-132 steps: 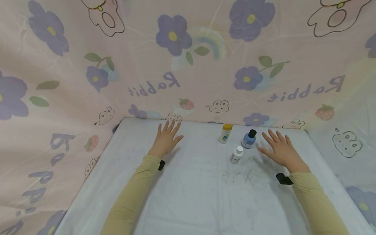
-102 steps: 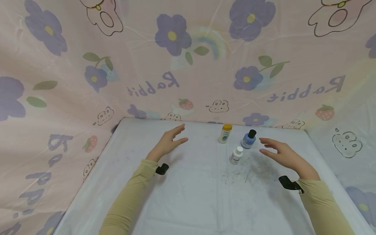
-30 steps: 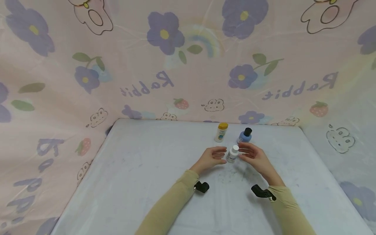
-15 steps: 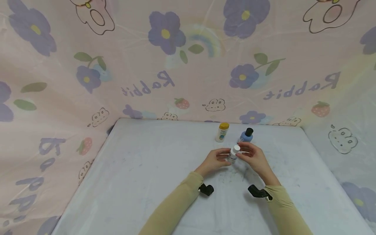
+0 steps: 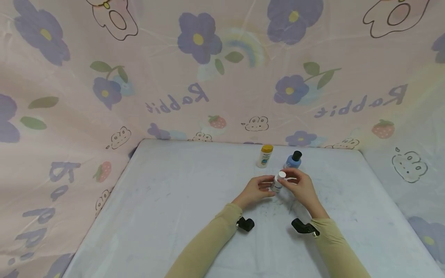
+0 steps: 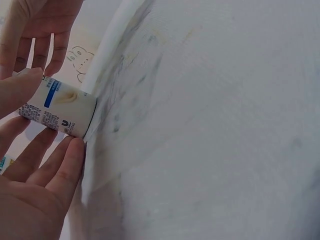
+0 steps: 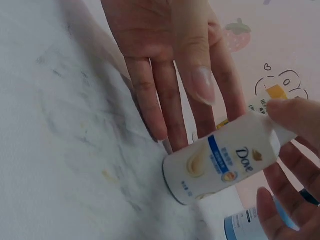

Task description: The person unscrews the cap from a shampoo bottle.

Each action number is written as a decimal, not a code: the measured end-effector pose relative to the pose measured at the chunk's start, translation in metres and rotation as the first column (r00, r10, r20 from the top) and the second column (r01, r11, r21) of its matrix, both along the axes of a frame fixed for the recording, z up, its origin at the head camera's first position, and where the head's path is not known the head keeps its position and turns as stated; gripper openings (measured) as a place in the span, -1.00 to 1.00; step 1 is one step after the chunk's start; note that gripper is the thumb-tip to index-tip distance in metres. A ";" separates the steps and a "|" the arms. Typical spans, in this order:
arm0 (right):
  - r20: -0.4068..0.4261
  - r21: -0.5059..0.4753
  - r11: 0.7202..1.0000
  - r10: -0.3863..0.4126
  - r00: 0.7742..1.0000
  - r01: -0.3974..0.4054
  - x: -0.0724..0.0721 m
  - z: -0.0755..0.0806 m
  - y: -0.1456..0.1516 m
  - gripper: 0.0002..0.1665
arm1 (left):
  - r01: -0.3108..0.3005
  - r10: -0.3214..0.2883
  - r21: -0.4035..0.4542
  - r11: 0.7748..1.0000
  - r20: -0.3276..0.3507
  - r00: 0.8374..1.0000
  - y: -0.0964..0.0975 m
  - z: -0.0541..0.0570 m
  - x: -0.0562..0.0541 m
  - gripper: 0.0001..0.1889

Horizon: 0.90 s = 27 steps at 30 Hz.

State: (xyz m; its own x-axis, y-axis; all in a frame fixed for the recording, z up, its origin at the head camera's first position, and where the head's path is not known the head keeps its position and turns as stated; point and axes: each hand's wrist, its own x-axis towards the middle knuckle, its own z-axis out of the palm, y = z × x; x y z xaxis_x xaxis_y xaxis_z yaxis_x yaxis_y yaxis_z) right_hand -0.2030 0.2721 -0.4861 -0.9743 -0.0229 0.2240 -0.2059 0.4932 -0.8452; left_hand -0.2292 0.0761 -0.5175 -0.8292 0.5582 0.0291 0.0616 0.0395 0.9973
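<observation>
A small white Dove bottle [image 5: 276, 186] with a white cap [image 5: 282, 175] stands on the white table. In the head view, my left hand [image 5: 253, 191] holds its body from the left, thumb in front and fingers behind. My right hand [image 5: 303, 191] grips the cap from the right. The right wrist view shows the bottle's label [image 7: 220, 160] and my right thumb [image 7: 297, 114] on the cap. In the left wrist view, fingers of my left hand [image 6: 37, 192] lie along the bottle's side; the cap is hidden there.
Behind the hands stand a white bottle with a yellow cap [image 5: 265, 157] and a blue bottle with a black cap [image 5: 292, 160], the latter just beyond my right fingers. Patterned cloth [image 5: 167, 73] hangs around the table [image 5: 167, 216], whose top has grey smudges.
Both hands have come in from apart to the white Dove bottle. My left fingers have closed round its body, and my right fingers have taken the cap. The other bottles stay put.
</observation>
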 end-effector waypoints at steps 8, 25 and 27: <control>0.024 -0.016 0.999 -0.036 0.999 0.036 0.002 0.008 -0.007 -0.51 | -0.015 0.012 -0.030 0.999 -0.111 0.994 -0.002 0.007 0.002 -0.41; -0.035 -0.181 0.983 0.031 0.999 -0.037 0.029 0.038 -0.044 -0.61 | -0.149 0.165 0.085 0.985 -0.223 0.961 -0.025 0.023 0.021 -0.45; -0.044 -0.205 0.978 0.038 0.998 -0.046 0.029 0.035 -0.048 -0.59 | -0.161 0.182 0.107 0.981 -0.230 0.956 -0.028 0.024 0.024 -0.47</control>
State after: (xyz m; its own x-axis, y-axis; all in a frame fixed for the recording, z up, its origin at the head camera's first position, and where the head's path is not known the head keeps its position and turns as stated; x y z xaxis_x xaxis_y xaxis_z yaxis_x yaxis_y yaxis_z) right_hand -0.1742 0.2246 -0.4510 -0.9637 -0.0131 0.2665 -0.2581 0.2995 -0.9185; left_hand -0.2057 0.0480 -0.4936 -0.8754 0.3948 0.2788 0.2974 -0.0147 0.9546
